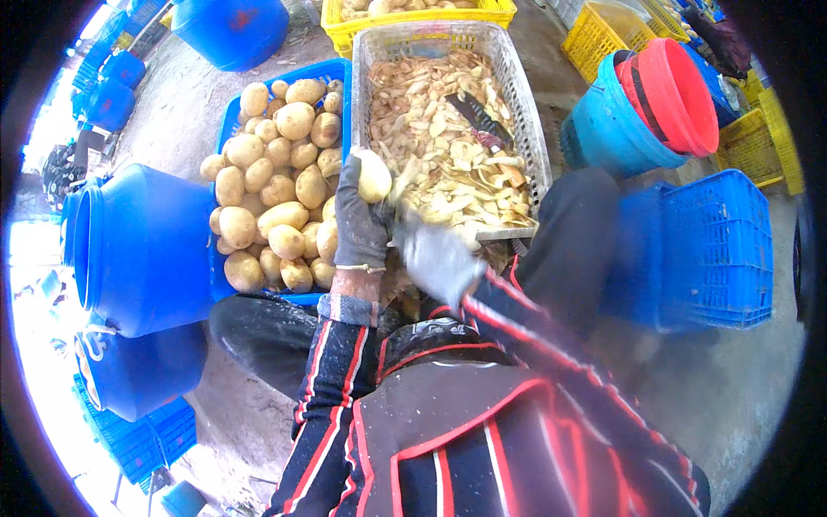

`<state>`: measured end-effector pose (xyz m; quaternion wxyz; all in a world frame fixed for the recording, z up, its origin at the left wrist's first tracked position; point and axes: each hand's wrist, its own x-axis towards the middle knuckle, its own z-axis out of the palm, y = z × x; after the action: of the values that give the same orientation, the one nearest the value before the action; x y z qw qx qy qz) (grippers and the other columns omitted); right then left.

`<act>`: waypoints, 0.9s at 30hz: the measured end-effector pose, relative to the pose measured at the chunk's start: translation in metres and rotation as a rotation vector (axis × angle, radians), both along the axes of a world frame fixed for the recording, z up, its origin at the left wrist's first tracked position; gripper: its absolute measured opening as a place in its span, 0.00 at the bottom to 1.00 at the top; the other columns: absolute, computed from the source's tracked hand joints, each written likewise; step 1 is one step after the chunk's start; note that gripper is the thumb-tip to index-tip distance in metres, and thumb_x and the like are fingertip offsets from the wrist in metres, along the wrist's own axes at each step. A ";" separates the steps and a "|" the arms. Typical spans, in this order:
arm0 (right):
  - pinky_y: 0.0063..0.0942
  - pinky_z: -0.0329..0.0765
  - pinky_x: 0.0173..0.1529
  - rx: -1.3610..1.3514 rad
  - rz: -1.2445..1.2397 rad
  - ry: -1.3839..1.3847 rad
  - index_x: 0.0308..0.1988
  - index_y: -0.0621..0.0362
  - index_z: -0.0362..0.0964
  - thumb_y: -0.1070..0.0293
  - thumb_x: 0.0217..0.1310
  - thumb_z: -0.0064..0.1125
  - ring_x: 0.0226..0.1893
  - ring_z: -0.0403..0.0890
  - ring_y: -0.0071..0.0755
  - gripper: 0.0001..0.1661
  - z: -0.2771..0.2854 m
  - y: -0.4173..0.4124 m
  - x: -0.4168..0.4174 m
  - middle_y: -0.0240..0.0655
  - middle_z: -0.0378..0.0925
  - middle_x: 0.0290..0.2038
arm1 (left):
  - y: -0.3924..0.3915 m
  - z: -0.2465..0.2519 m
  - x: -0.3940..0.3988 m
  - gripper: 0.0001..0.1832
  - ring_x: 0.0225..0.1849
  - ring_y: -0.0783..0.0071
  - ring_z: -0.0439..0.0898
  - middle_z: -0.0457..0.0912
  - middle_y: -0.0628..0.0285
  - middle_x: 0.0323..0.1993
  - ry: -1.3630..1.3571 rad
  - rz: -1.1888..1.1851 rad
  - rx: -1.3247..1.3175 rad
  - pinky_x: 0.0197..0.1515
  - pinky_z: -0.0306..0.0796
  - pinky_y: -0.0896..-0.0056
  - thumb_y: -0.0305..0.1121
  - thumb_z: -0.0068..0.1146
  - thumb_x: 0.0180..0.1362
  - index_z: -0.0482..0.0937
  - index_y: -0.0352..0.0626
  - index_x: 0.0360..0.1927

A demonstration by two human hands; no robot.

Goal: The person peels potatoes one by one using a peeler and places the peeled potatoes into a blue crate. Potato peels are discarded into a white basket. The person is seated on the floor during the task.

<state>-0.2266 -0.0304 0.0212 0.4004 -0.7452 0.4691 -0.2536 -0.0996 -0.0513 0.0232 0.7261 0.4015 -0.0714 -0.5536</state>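
Note:
My left hand (362, 223), in a dark grey glove, grips a pale, peeled-looking potato (374, 176) above the side where two crates meet. My right hand (433, 255), in a lighter grey glove, is blurred close beside it, and whether its fingers hold a tool is lost in the blur. Unpeeled potatoes (278, 190) are heaped in a blue plastic crate (347, 97) at the left. To the right, a whitish plastic crate (526, 84) holds a thick layer of potato peelings (426, 123). A black strip-like object (478, 116) lies on the peelings.
A yellow crate (420, 14) of potatoes stands beyond. Large blue plastic drums (148, 245) line the left. At right are a light-blue bucket (594, 116) with red buckets (678, 97) inside it and a blue crate (717, 252). My bent knees flank the two crates.

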 end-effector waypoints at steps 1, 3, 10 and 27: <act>0.52 0.76 0.40 0.015 0.051 0.004 0.55 0.62 0.64 0.54 0.67 0.44 0.36 0.80 0.63 0.25 -0.014 0.015 -0.009 0.60 0.78 0.34 | -0.001 0.000 0.001 0.19 0.41 0.71 0.79 0.79 0.63 0.41 0.072 0.007 0.001 0.44 0.76 0.71 0.46 0.53 0.62 0.73 0.46 0.50; 0.50 0.77 0.40 -0.028 0.092 0.000 0.56 0.62 0.64 0.55 0.67 0.45 0.36 0.80 0.60 0.25 -0.027 0.022 -0.020 0.59 0.78 0.35 | -0.002 0.002 0.003 0.19 0.41 0.71 0.79 0.79 0.63 0.41 0.209 0.016 0.000 0.44 0.76 0.68 0.48 0.51 0.63 0.73 0.46 0.50; 0.50 0.77 0.37 -0.084 0.074 0.161 0.55 0.61 0.64 0.55 0.67 0.44 0.34 0.80 0.61 0.25 0.030 -0.075 0.004 0.57 0.78 0.31 | -0.006 -0.002 -0.011 0.20 0.43 0.71 0.79 0.79 0.64 0.42 0.356 -0.146 -0.086 0.51 0.74 0.70 0.49 0.57 0.60 0.74 0.47 0.48; 0.50 0.76 0.34 0.159 0.062 0.158 0.56 0.62 0.62 0.59 0.67 0.47 0.32 0.80 0.61 0.24 0.024 0.000 -0.015 0.58 0.78 0.29 | 0.012 -0.013 -0.010 0.17 0.40 0.74 0.78 0.78 0.66 0.39 -0.264 0.011 -0.050 0.42 0.75 0.72 0.43 0.54 0.62 0.74 0.45 0.49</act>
<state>-0.2414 -0.0307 0.0449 0.4277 -0.7428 0.4946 -0.1438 -0.1094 -0.0391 0.0098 0.7231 0.4533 -0.1780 -0.4899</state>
